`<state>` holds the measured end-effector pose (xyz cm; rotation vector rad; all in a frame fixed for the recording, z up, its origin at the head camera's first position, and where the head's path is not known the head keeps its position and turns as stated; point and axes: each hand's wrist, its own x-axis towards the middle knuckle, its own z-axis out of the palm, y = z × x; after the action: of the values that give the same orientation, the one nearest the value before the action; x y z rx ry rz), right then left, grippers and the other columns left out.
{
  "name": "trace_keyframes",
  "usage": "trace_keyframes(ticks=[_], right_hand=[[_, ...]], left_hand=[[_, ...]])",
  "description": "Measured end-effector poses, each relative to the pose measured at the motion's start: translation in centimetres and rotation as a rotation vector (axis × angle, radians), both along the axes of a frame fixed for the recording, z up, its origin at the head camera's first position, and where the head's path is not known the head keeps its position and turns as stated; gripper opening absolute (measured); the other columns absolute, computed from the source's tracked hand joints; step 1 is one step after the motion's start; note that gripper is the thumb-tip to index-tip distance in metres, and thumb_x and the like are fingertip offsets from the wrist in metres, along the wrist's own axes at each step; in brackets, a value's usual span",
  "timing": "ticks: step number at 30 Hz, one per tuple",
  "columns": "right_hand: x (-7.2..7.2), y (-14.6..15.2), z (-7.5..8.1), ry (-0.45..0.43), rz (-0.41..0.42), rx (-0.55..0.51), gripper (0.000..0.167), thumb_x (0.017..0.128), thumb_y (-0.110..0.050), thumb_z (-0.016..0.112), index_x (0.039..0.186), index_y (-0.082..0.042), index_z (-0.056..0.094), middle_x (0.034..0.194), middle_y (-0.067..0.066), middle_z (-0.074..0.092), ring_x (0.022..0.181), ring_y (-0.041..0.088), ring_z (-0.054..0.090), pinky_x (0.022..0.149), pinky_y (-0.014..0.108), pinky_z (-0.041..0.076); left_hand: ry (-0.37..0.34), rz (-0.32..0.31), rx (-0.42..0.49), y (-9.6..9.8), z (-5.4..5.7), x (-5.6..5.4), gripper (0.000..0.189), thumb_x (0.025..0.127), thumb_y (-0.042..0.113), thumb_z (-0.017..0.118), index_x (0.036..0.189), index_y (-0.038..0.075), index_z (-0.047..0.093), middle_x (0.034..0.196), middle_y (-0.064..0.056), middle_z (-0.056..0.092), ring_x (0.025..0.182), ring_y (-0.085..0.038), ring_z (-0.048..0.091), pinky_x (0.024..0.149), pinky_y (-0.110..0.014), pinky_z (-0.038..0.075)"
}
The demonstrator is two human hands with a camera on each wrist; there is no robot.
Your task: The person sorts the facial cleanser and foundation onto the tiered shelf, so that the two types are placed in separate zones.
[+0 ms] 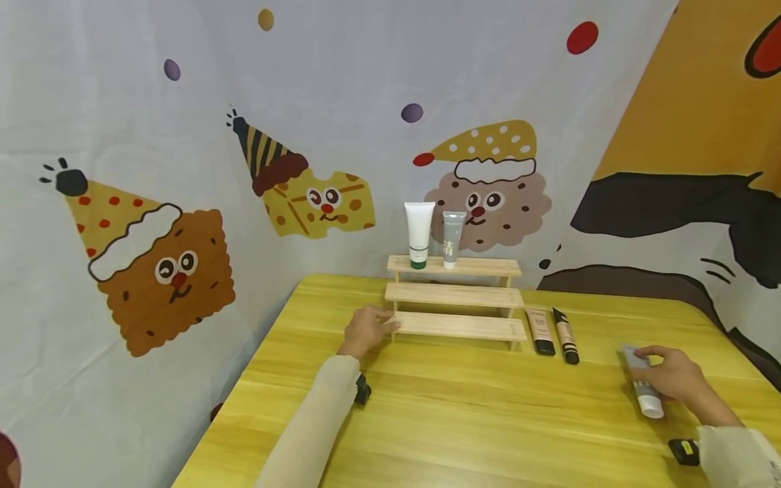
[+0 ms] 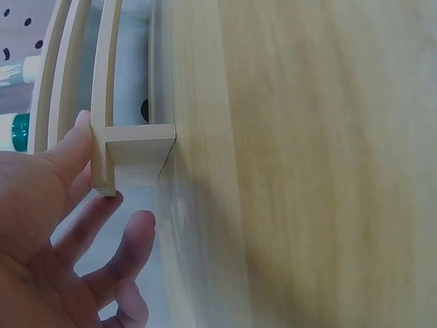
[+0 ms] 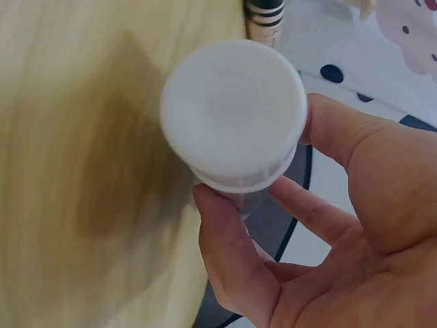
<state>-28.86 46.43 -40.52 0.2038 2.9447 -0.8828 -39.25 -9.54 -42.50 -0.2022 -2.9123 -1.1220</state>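
At the left end of a three-tier wooden stand (image 1: 457, 325), my left hand (image 1: 366, 331) pinches the lowest shelf (image 2: 102, 89). Its thumb lies on the shelf's upper face and a fingertip is under the end; the other fingers are loosely bent. Over the right side of the table, my right hand (image 1: 674, 373) grips a grey squeeze tube (image 1: 643, 389) between thumb and fingers. The tube tilts with its white cap (image 3: 232, 109) toward me. In the right wrist view the cap hides most of the tube's body.
On the top shelf stand a white tube (image 1: 418, 234) with a green cap and a smaller grey tube (image 1: 451, 240). A beige tube (image 1: 539, 331) and a slim black-capped tube (image 1: 566, 335) lie right of the stand. A patterned cloth (image 1: 342, 81) hangs behind the table (image 1: 464, 420).
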Motion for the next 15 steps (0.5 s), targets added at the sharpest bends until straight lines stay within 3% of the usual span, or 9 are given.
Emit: trace_keyframes(ticks=[15], right_hand=[[-0.6, -4.6, 2.8, 0.153, 0.016, -0.007, 0.067, 0.087, -0.024, 0.073, 0.133, 0.016, 0.046, 0.097, 0.034, 0.059, 0.069, 0.022, 0.063, 0.053, 0.035, 0.055]], left_hand=[[-0.016, 0.031, 0.001, 0.3, 0.0, 0.1, 0.040, 0.090, 0.045, 0.070, 0.124, 0.024, 0.072, 0.137, 0.000, 0.060, 0.130, -0.029, 0.052, 0.097, -0.057, 0.046]])
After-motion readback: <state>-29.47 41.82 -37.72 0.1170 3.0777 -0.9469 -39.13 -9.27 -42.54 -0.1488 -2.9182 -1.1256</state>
